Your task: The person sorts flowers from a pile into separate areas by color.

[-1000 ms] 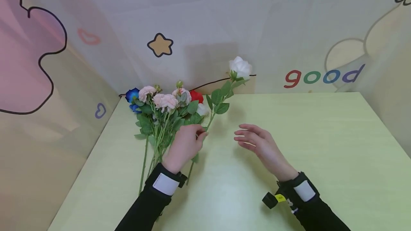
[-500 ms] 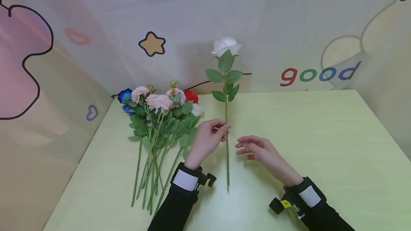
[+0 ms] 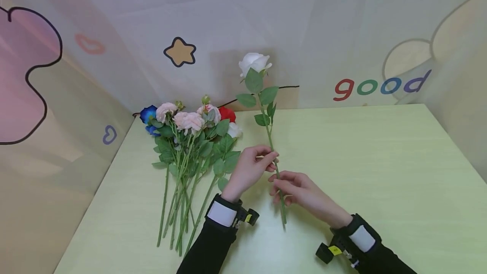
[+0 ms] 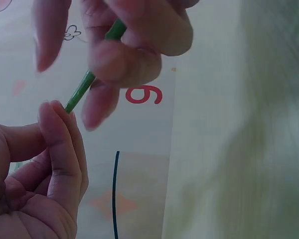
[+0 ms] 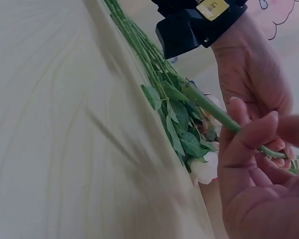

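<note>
A white rose (image 3: 254, 63) with a long green stem and several leaves stands nearly upright over the table, leaning slightly left. My left hand (image 3: 251, 169) pinches its stem about midway, between thumb and fingertips. Just below, the fingers of my right hand (image 3: 300, 189) are curled round the lower stem, and its cut end sticks out beneath them. Both hands (image 4: 45, 174) appear on the stem (image 4: 80, 90) in the left wrist view. From the right wrist, the stem end (image 5: 209, 107) passes between the right fingers, with the left hand behind.
Left of the hands lies a bunch of flowers on the pale table (image 3: 361, 151): pink blooms (image 3: 188, 121), a blue one (image 3: 148, 114), a red one (image 3: 227, 114) and a white one (image 3: 234, 130). Their stems (image 3: 180, 210) point toward the front. A printed cloth (image 3: 323, 24) hangs behind.
The left hand has lifted the white rose from the bunch and carried it right, turning it upright. My right hand has moved left and down to take the lower stem.
</note>
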`<state>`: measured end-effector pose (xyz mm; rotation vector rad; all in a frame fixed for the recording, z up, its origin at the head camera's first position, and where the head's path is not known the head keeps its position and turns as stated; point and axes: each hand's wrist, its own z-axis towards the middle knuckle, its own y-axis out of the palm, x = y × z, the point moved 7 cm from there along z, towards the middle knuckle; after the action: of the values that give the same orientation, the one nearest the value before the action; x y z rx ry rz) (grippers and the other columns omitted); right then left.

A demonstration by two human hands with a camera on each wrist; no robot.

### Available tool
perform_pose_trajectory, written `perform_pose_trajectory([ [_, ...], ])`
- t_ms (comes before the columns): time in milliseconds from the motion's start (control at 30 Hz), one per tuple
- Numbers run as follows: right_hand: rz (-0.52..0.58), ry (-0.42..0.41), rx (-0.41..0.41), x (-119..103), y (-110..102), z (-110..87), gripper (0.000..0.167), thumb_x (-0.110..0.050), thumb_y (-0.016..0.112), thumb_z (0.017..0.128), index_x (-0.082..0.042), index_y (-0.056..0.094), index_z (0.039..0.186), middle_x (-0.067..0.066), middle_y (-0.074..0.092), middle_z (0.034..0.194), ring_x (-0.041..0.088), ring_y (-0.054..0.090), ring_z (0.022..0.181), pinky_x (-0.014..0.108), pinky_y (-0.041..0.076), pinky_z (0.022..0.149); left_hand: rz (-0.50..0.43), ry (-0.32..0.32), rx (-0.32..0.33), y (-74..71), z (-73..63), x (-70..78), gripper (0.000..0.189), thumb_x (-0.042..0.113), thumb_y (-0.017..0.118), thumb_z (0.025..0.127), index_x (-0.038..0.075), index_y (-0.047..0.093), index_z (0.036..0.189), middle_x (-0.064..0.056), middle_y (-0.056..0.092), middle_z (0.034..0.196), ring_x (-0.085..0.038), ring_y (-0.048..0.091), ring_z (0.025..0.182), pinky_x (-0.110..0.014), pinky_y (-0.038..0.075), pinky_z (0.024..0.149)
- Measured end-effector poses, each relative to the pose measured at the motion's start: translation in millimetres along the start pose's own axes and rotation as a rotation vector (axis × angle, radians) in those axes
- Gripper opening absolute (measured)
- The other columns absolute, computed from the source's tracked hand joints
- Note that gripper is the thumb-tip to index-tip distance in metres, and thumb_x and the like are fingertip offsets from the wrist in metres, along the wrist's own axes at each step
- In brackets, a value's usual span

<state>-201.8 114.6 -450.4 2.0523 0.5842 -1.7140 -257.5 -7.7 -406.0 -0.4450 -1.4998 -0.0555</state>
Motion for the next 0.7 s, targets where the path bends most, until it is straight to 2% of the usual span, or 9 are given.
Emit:
perform_pose_trajectory([
  [133,-0.029,-0.039,0.021,-1.0,1.6,0.5,0.036,-0.022,0.044,0.109,0.013,0.051,0.115,-0.001,0.063,0.082,0.008,0.059,0.071,0.019,0.047,0.062,-0.021,0.014,-0.021,2.9,1.2,-2.1,0.021,0.016,0.060,0.101,-0.002,0.071,0.103,-0.019,0.072,0.092,-0.020,0.073,0.075,-0.024,0.060,0.072],
  [267,-0.063,-0.078,0.030,-2.9,1.9,0.4,0.033,-0.019,0.041,0.110,0.013,0.049,0.106,-0.002,0.059,0.078,0.007,0.056,0.066,0.019,0.045,0.059,-0.013,0.021,-0.026,3.2,1.4,-3.0,0.021,0.016,0.060,0.102,-0.002,0.070,0.103,-0.019,0.071,0.093,-0.028,0.074,0.078,-0.024,0.060,0.071],
  [467,-0.075,-0.101,0.029,-4.2,2.3,0.0,0.034,-0.017,0.039,0.110,0.016,0.047,0.105,-0.002,0.056,0.077,0.006,0.054,0.064,0.019,0.043,0.058,0.003,0.029,-0.027,2.4,0.4,-2.2,0.023,0.017,0.060,0.102,-0.004,0.070,0.105,-0.022,0.070,0.093,-0.036,0.074,0.081,-0.025,0.060,0.072],
  [500,-0.077,-0.101,0.031,-4.5,2.2,-0.4,0.033,-0.017,0.039,0.110,0.015,0.047,0.105,-0.002,0.056,0.077,0.006,0.054,0.065,0.019,0.043,0.058,0.006,0.030,-0.029,2.6,0.6,-2.5,0.024,0.017,0.060,0.102,-0.005,0.069,0.106,-0.024,0.070,0.094,-0.032,0.074,0.079,-0.025,0.060,0.071],
  [567,-0.084,-0.099,0.037,-5.3,1.8,-1.2,0.032,-0.016,0.039,0.110,0.015,0.048,0.106,-0.001,0.056,0.077,0.006,0.054,0.065,0.018,0.044,0.058,0.016,0.032,-0.028,2.9,0.9,-3.4,0.026,0.018,0.060,0.102,-0.006,0.069,0.107,-0.026,0.070,0.095,-0.033,0.074,0.079,-0.023,0.059,0.071],
  [700,-0.110,-0.097,0.055,-7.0,0.2,-3.9,0.032,-0.015,0.039,0.109,0.015,0.049,0.105,0.000,0.056,0.076,0.006,0.054,0.064,0.018,0.043,0.058,0.049,0.034,-0.018,3.8,-0.2,-3.0,0.027,0.020,0.060,0.102,-0.005,0.069,0.108,-0.023,0.071,0.096,-0.027,0.073,0.074,-0.021,0.057,0.069],
])
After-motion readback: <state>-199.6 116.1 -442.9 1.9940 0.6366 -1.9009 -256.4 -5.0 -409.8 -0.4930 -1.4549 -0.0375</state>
